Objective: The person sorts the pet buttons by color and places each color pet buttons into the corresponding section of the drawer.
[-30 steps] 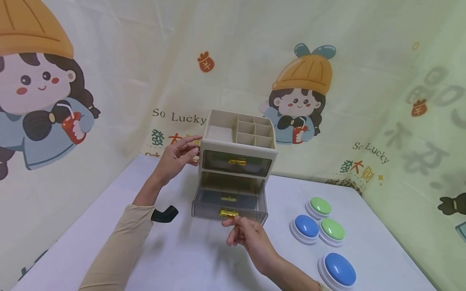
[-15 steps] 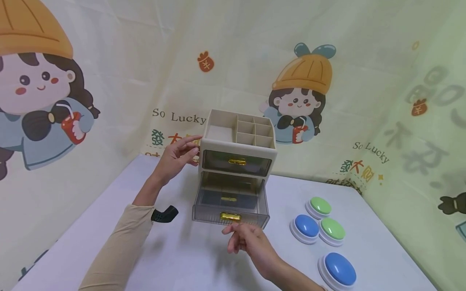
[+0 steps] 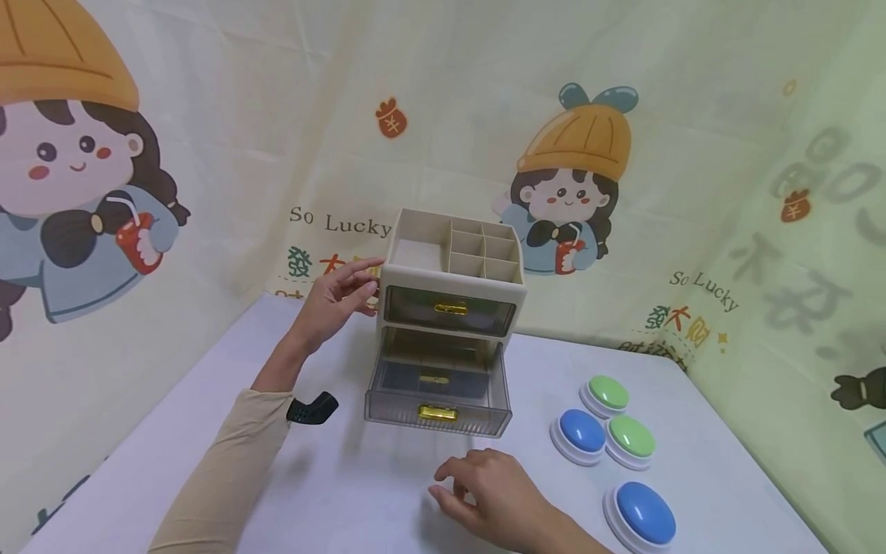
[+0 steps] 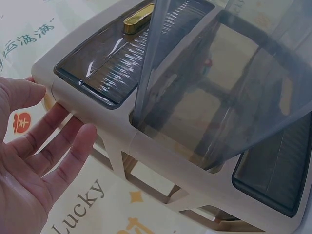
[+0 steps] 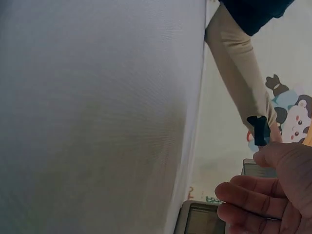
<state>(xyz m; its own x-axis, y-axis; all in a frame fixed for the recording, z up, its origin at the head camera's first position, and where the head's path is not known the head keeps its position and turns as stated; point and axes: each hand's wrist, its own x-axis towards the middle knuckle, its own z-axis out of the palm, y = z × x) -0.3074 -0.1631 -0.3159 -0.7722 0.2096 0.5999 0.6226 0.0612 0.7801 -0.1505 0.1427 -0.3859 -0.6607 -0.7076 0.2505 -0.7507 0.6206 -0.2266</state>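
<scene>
Cabinet (image 3: 453,280) of cream plastic stands toward the back of the white table (image 3: 360,492), straight ahead of me, its top drawer (image 3: 408,305) pushed in and its smoky middle drawer (image 3: 481,420) pulled out. My left hand (image 3: 330,308), fingers loosely spread, touches the cabinet's left side and grips nothing. My right hand (image 3: 494,492) holds nothing either; its fingers are relaxed and slightly bent, just in front of the drawer and apart from its gold handle (image 3: 438,414). Two green buttons (image 3: 632,436) and two blue buttons (image 3: 647,511) sit to the right of the cabinet
</scene>
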